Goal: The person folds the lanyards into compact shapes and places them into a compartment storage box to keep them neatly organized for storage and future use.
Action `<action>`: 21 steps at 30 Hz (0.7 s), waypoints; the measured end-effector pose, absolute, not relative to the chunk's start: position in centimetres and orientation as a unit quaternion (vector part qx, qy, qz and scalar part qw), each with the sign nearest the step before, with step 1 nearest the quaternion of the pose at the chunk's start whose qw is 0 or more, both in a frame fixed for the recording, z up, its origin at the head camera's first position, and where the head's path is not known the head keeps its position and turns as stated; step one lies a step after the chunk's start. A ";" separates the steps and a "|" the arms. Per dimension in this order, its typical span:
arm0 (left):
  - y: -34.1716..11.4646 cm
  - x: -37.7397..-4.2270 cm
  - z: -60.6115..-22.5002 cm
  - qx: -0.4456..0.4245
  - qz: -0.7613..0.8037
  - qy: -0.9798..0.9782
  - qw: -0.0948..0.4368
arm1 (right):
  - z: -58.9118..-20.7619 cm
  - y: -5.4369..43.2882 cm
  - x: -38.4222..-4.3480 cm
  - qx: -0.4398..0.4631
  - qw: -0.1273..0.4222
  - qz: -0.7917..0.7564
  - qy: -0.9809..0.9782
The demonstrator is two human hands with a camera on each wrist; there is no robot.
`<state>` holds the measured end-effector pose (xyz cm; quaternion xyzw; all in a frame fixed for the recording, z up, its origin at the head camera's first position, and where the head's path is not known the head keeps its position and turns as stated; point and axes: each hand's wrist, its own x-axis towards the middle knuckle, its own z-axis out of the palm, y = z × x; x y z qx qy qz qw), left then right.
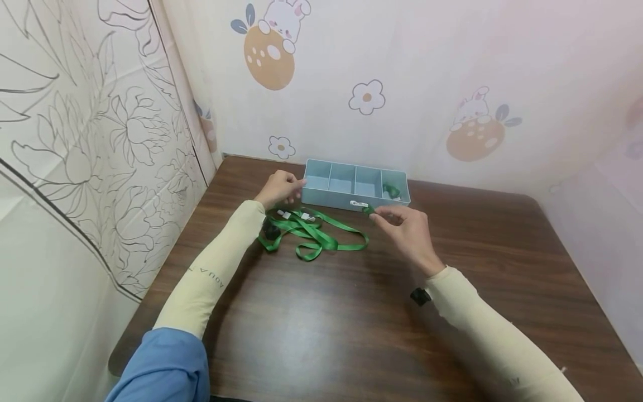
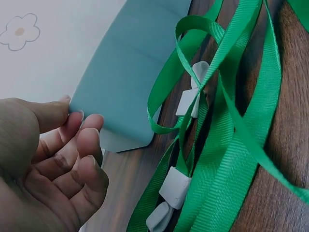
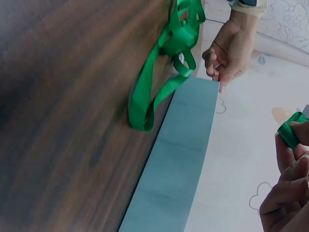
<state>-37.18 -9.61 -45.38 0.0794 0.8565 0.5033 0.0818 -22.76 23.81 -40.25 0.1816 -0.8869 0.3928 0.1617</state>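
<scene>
A long light-blue box (image 1: 326, 197), split into several compartments, stands at the back of the table. My left hand (image 1: 278, 188) pinches its left end between thumb and fingertips, right at the rim corner in the left wrist view. Thumb and fingers of my right hand (image 1: 408, 230) grip a rolled-up green lanyard (image 3: 288, 134), its white clip (image 1: 358, 204) sticking out to the left before the box's front wall. Another green bundle (image 1: 390, 191) with white parts lies in the rightmost compartment. Loose green lanyards (image 1: 329, 243) with white fittings (image 2: 175, 187) lie tangled in front of the box.
The dark wooden table (image 1: 321, 324) carries all of this. Behind it hangs a pale curtain (image 1: 417, 67) with rabbit and flower prints, close to the box's back. A white sheet (image 1: 75, 139) with drawn flowers borders the left side.
</scene>
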 end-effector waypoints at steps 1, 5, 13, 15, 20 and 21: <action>-9.6 -37.2 -45.4 0.079 0.505 0.856 0.081 | -40.2 23.8 -23.1 0.179 0.163 0.390 -0.888; -9.7 -37.1 -45.4 0.080 0.507 0.855 0.082 | -39.9 23.8 -24.1 0.168 0.163 0.382 -0.894; -9.7 -37.0 -45.3 0.073 0.508 0.853 0.094 | -39.5 23.9 -26.5 0.145 0.155 0.369 -0.905; -9.7 -37.1 -45.4 0.073 0.511 0.851 0.096 | -39.5 23.9 -27.2 0.139 0.153 0.367 -0.907; -9.8 -37.1 -45.4 0.077 0.512 0.850 0.095 | -39.3 23.9 -28.3 0.117 0.143 0.368 -0.911; -9.8 -37.1 -45.4 0.078 0.512 0.850 0.094 | -39.2 23.9 -28.4 0.114 0.140 0.368 -0.912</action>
